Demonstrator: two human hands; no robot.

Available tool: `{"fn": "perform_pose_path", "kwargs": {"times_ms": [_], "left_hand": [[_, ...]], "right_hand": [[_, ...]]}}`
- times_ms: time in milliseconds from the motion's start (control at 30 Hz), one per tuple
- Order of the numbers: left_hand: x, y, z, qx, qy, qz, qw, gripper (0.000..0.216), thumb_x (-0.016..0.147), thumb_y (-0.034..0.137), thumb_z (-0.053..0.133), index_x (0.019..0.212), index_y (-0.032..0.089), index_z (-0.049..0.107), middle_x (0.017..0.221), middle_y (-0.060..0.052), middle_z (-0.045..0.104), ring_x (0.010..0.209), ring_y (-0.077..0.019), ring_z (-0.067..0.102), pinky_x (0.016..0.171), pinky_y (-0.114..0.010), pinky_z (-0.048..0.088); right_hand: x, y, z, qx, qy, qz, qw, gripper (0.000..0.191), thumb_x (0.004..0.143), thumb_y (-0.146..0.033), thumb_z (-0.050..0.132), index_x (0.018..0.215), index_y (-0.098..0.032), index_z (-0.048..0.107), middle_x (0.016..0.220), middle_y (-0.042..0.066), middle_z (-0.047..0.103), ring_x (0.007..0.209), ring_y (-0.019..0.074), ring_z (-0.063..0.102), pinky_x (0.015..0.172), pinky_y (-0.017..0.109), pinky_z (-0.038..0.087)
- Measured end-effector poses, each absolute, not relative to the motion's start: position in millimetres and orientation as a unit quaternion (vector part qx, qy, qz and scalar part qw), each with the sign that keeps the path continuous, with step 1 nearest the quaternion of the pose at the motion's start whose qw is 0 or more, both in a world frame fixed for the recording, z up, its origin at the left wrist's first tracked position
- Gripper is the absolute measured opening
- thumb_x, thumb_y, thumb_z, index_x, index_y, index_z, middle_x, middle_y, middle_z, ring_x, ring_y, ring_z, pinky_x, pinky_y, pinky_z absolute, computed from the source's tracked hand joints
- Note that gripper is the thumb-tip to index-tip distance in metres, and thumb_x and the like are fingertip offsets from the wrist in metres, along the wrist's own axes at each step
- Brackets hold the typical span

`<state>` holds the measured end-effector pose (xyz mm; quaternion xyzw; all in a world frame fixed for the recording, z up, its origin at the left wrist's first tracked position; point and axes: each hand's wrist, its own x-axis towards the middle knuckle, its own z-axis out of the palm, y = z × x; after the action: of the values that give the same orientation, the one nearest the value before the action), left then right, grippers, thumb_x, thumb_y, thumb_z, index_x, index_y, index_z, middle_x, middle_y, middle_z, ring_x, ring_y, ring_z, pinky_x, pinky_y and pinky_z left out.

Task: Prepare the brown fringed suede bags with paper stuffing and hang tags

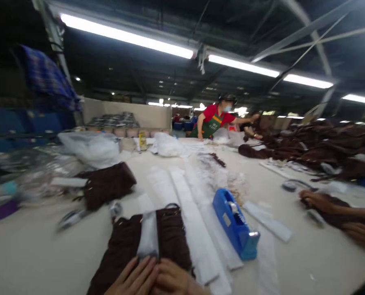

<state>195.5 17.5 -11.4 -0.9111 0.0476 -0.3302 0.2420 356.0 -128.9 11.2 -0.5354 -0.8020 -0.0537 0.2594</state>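
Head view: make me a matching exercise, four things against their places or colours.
Things:
1. tape dispenser
2. brown bag
3. hands
4. person in a red top

Places or colours:
A. at the far end of the table
B. blue, right of the white strips
C. together at the bottom edge, on the bag
D. in front of the wearer, a white strip laid across it

Pairs: 1-B, 2-D, 3-C, 4-A
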Motion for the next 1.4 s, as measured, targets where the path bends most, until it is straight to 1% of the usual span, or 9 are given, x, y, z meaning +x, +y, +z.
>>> {"fn": "perform_pose_path", "kwargs": {"times_ms": [67, 167, 267, 467, 867, 1000, 1133, 1233, 1400], "left_hand": [[171, 12, -2, -0.932, 0.097, -0.262, 0.231, 0.041, 0.092, 0.032, 0.028, 0.125, 0.017, 0.048, 0.126, -0.004, 0.053, 0.113, -0.0188, 0.053, 0.087, -0.032, 0.051], [167, 7, 7, -0.957, 0.088, -0.204, 0.185, 0.066, 0.084, 0.04, 0.05, 0.135, 0.004, 0.029, 0.134, -0.013, 0.043, 0.122, -0.0263, 0.042, 0.093, -0.04, 0.046], [172, 7, 5, -0.97, 0.081, -0.184, 0.138, 0.085, 0.073, 0.03, 0.062, 0.138, 0.004, 0.016, 0.135, -0.016, 0.041, 0.125, -0.0277, 0.038, 0.096, -0.042, 0.043], [170, 18, 0, -0.981, 0.079, -0.159, 0.081, 0.089, 0.057, 0.002, 0.041, 0.14, 0.009, 0.009, 0.138, -0.013, 0.037, 0.129, -0.0217, 0.032, 0.1, -0.041, 0.04], [173, 12, 0, -0.957, 0.097, -0.228, 0.15, 0.069, 0.071, -0.005, 0.027, 0.138, 0.007, 0.02, 0.134, -0.013, 0.044, 0.129, -0.0229, 0.033, 0.103, -0.038, 0.036], [171, 13, 3, -0.965, 0.099, -0.216, 0.107, 0.07, 0.07, -0.002, 0.029, 0.139, 0.009, 0.021, 0.135, -0.012, 0.042, 0.128, -0.0237, 0.033, 0.101, -0.041, 0.039], [166, 16, 22, -0.984, 0.082, -0.149, -0.043, 0.067, 0.07, 0.007, 0.036, 0.137, 0.013, 0.029, 0.136, -0.011, 0.041, 0.125, -0.0235, 0.038, 0.097, -0.044, 0.043], [169, 19, 27, -0.977, 0.072, -0.159, -0.122, 0.044, 0.083, 0.013, 0.039, 0.126, 0.022, 0.047, 0.125, -0.006, 0.054, 0.115, -0.02, 0.051, 0.091, -0.036, 0.049], [179, 11, 12, -0.951, 0.042, -0.299, -0.07, 0.031, 0.09, 0.04, 0.044, 0.104, 0.018, 0.061, 0.098, -0.007, 0.068, 0.095, -0.0204, 0.062, 0.078, -0.033, 0.054]], "right_hand": [[339, -126, 5, -0.508, -0.814, -0.011, 0.28, 0.036, 0.085, -0.017, 0.048, 0.121, -0.016, 0.05, 0.117, 0.012, 0.058, 0.121, 0.0215, 0.043, 0.103, 0.042, 0.037], [338, -126, 9, -0.486, -0.829, 0.038, 0.274, 0.043, 0.082, -0.014, 0.047, 0.125, -0.01, 0.045, 0.12, 0.015, 0.055, 0.126, 0.0216, 0.035, 0.107, 0.043, 0.028], [346, -126, 16, -0.47, -0.834, 0.059, 0.282, 0.043, 0.08, -0.015, 0.048, 0.123, -0.007, 0.046, 0.119, 0.016, 0.055, 0.125, 0.0216, 0.036, 0.108, 0.041, 0.027], [351, -122, 18, -0.463, -0.823, 0.085, 0.319, 0.045, 0.073, -0.011, 0.048, 0.118, -0.005, 0.05, 0.119, 0.017, 0.055, 0.122, 0.0194, 0.041, 0.107, 0.035, 0.027], [349, -124, 13, -0.482, -0.826, 0.049, 0.287, 0.039, 0.075, -0.008, 0.045, 0.114, -0.006, 0.052, 0.114, 0.012, 0.059, 0.122, 0.0171, 0.039, 0.107, 0.033, 0.029], [350, -123, 10, -0.479, -0.827, 0.049, 0.288, 0.033, 0.079, -0.009, 0.045, 0.11, -0.007, 0.054, 0.113, 0.012, 0.059, 0.122, 0.017, 0.039, 0.107, 0.032, 0.029], [350, -124, 9, -0.475, -0.828, 0.05, 0.295, 0.029, 0.079, -0.008, 0.048, 0.107, -0.008, 0.057, 0.114, 0.012, 0.058, 0.122, 0.0173, 0.039, 0.107, 0.032, 0.027], [348, -125, 9, -0.476, -0.821, 0.04, 0.314, 0.029, 0.077, -0.006, 0.048, 0.104, -0.007, 0.058, 0.112, 0.013, 0.057, 0.119, 0.0178, 0.042, 0.107, 0.033, 0.028], [345, -127, 10, -0.492, -0.799, 0.027, 0.344, 0.027, 0.075, -0.004, 0.045, 0.097, -0.009, 0.061, 0.104, 0.012, 0.056, 0.107, 0.0181, 0.048, 0.098, 0.033, 0.038]]}}
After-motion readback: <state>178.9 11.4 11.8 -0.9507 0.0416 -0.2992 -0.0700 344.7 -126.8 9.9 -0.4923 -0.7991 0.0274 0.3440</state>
